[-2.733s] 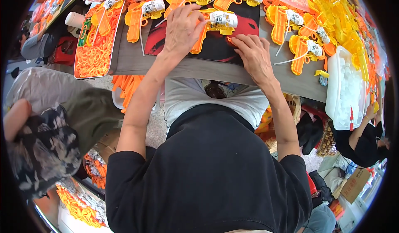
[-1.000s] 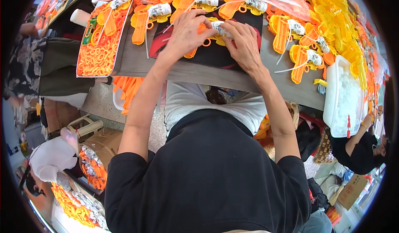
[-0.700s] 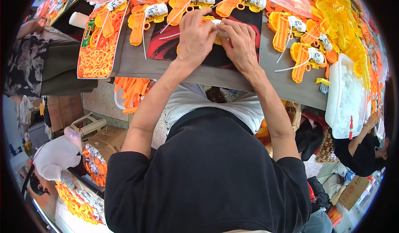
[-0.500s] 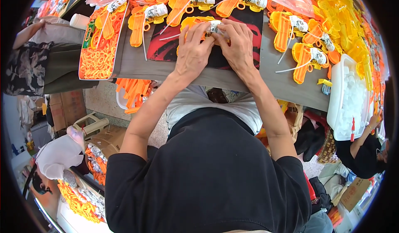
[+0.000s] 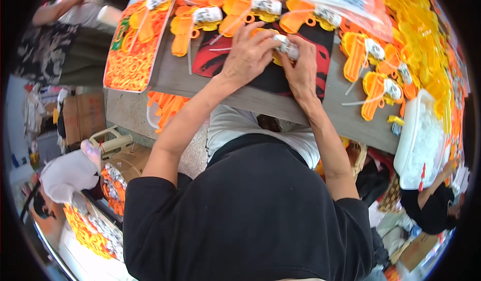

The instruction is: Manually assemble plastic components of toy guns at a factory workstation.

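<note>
Over the grey counter point(image 5: 260, 98) and its red-and-black mat point(image 5: 280, 73), the left hand point(image 5: 248, 55) and right hand point(image 5: 299, 68) are meeting, fingers curled, both pinching an orange toy gun point(image 5: 280, 45) with a white-wrapped end, held just above the mat.
</note>
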Tool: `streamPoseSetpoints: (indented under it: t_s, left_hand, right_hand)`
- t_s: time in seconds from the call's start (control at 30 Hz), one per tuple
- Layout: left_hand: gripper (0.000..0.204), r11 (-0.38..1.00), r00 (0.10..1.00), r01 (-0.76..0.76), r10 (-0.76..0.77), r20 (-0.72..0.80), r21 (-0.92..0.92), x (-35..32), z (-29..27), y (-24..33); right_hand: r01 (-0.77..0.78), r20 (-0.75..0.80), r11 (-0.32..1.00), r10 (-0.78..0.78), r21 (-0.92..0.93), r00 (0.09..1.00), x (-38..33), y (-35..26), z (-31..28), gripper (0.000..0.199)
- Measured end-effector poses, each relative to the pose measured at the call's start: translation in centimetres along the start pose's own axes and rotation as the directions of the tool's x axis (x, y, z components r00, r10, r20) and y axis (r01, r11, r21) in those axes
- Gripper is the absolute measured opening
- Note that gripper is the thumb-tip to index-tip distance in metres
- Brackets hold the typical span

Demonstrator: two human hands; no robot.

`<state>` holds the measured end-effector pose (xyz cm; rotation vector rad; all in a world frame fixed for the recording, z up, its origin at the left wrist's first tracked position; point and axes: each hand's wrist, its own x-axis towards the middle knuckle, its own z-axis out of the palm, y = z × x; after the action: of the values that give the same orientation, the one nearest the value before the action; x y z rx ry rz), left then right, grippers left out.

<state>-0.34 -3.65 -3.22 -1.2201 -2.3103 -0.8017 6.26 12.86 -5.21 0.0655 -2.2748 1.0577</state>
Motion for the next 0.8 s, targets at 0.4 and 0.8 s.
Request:
streamPoseSetpoints:
  t_s: [0.4,0.8]
  left_hand:
    - [0.063,0.912,0.907,0.33,-0.377,0.185,0.243,-8.1,-8.1,5.2]
    - [0.055,0.917,0.961,0.246,-0.273,0.045,0.315,-8.2,-11.5,-9.4]
  right_hand:
    - [0.186,0.173,0.982,-0.188,0.023,0.967,-0.3,-1.9,-1.8,0.033]
    - [0.251,0.282,0.967,-0.23,-0.039,0.931,0.1,-3.2,-0.3,0.023]
